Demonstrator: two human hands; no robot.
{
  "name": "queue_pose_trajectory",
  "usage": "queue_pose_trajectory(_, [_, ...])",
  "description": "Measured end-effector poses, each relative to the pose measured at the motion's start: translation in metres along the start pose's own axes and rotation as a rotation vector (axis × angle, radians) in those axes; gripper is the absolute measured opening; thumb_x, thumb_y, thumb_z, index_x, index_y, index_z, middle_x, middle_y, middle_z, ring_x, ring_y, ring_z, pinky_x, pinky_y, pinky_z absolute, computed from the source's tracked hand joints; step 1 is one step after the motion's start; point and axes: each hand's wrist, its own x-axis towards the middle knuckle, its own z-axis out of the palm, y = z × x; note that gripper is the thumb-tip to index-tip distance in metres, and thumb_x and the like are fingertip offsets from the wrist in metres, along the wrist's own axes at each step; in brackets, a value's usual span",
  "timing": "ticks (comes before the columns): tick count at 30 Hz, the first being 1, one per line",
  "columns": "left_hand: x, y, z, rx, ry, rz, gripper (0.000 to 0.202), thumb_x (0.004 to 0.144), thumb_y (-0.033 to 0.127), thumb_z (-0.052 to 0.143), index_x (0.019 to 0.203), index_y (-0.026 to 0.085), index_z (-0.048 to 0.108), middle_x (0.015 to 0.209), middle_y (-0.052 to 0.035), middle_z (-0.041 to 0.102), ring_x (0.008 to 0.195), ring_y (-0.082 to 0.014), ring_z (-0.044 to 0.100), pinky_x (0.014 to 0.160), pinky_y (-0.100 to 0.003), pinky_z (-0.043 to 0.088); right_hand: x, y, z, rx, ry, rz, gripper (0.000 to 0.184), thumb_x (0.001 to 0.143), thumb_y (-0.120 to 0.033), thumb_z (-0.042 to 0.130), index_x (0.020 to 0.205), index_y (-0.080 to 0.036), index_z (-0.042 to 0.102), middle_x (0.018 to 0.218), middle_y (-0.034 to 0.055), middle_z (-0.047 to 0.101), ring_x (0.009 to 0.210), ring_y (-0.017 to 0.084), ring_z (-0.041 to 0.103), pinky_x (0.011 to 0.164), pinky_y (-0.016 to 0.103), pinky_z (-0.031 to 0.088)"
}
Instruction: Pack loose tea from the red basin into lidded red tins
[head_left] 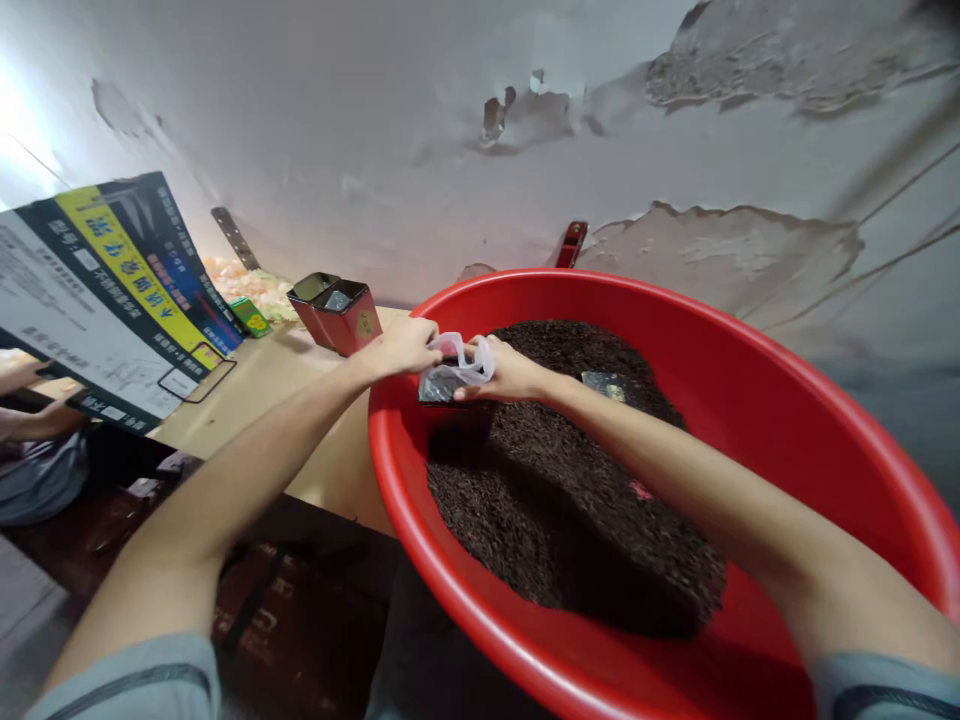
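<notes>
A thin, see-through plastic bag (454, 372) stands up out of a small dark box at the near-left inside of a red tub (757, 345). My left hand (405, 347) pinches the left side of the bag's rim. On the opposite side, my right hand (508, 372) grips the bag with fingers closed, its thumb low against the box. Dark, loose material like dried tea leaves (525, 540) covers much of the tub's floor. Partly sunk in the leaves, a dark flat piece (611, 385) lies behind my right forearm.
Left of the tub, red tins (341, 320) stand on a wooden table (289, 385). A green packet (249, 317) and a pale heap (259, 285) lie farther back. A printed carton (112, 300) is at left, near another person's arm (37, 420). A peeling wall rises behind.
</notes>
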Motion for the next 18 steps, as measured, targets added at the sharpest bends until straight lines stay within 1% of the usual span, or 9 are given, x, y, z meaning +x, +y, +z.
queue_pose_trajectory(1, [0.002,0.006,0.004,-0.167,-0.033,-0.045,0.006,0.087,0.019,0.059,0.087,0.015,0.063,0.084,-0.0075,0.073,0.079,-0.0201,0.07,0.07,-0.027,0.051,0.001,-0.005,0.001,-0.057,-0.013,0.011,0.065,0.08,-0.064,0.071,0.126,-0.019,0.065,0.109,0.0126,0.064,0.096,0.027,0.058,0.09,0.043,0.047])
queue_pose_trajectory(2, [0.004,0.011,0.008,-0.351,-0.079,-0.085,0.005,0.086,0.015,0.059,0.081,0.015,0.062,0.076,-0.0047,0.071,0.071,-0.0175,0.07,0.067,-0.026,0.052,0.002,-0.01,0.003,-0.106,-0.021,0.017,0.063,0.081,-0.066,0.07,0.123,-0.019,0.067,0.112,0.0141,0.063,0.1,0.029,0.057,0.092,0.044,0.045])
queue_pose_trajectory(4, [0.007,0.02,0.017,-0.692,-0.139,-0.157,0.016,0.085,0.007,0.058,0.071,0.015,0.058,0.063,-0.0001,0.065,0.058,-0.0127,0.066,0.062,-0.024,0.053,0.005,-0.018,0.006,-0.174,-0.012,0.04,0.061,0.084,-0.069,0.065,0.12,-0.02,0.068,0.117,0.0161,0.063,0.107,0.032,0.056,0.095,0.045,0.043])
queue_pose_trajectory(5, [0.008,0.023,0.021,-0.821,-0.13,-0.191,0.021,0.085,0.005,0.057,0.067,0.015,0.057,0.059,0.001,0.063,0.054,-0.0111,0.064,0.06,-0.023,0.053,0.006,-0.02,0.008,-0.194,0.002,0.066,0.061,0.086,-0.07,0.061,0.12,-0.02,0.068,0.119,0.0166,0.063,0.108,0.033,0.056,0.094,0.045,0.043])
queue_pose_trajectory(7, [0.01,0.028,0.031,-0.981,-0.062,-0.257,0.025,0.086,0.006,0.058,0.063,0.015,0.056,0.054,0.0019,0.06,0.048,-0.0091,0.059,0.054,-0.021,0.051,0.01,-0.023,0.011,-0.209,0.022,0.143,0.061,0.089,-0.07,0.054,0.12,-0.019,0.067,0.119,0.017,0.065,0.106,0.033,0.057,0.09,0.045,0.045])
queue_pose_trajectory(10, [0.011,0.03,0.041,-1.074,-0.007,-0.288,0.026,0.088,0.011,0.062,0.062,0.015,0.057,0.05,0.0028,0.058,0.041,-0.0064,0.051,0.044,-0.018,0.041,0.014,-0.026,0.014,-0.204,0.027,0.231,0.056,0.092,-0.065,0.05,0.122,-0.021,0.067,0.12,0.0162,0.067,0.105,0.034,0.059,0.087,0.045,0.047])
queue_pose_trajectory(13, [0.011,0.029,0.043,-1.092,0.047,-0.239,0.03,0.088,0.007,0.06,0.059,0.015,0.055,0.048,0.0039,0.054,0.04,-0.0046,0.046,0.043,-0.017,0.036,0.015,-0.032,0.013,-0.239,0.071,0.281,0.045,0.096,-0.052,0.049,0.124,-0.021,0.066,0.123,0.0148,0.069,0.11,0.034,0.06,0.089,0.045,0.048])
queue_pose_trajectory(16, [0.011,0.023,0.038,-1.078,0.107,-0.169,0.023,0.085,0.005,0.058,0.064,0.015,0.057,0.052,0.0033,0.056,0.045,-0.0056,0.05,0.048,-0.018,0.039,0.017,-0.037,0.006,-0.301,0.074,0.312,0.041,0.098,-0.046,0.048,0.121,-0.019,0.067,0.117,0.0149,0.072,0.109,0.032,0.065,0.088,0.039,0.051])
queue_pose_trajectory(18, [0.008,0.02,0.035,-1.042,0.099,-0.085,0.011,0.081,0.005,0.061,0.075,0.015,0.062,0.065,0.0,0.064,0.058,-0.0086,0.06,0.058,-0.02,0.047,0.02,-0.036,-0.001,-0.339,0.027,0.379,0.041,0.099,-0.047,0.046,0.116,-0.017,0.069,0.107,0.0161,0.075,0.103,0.03,0.069,0.083,0.035,0.052])
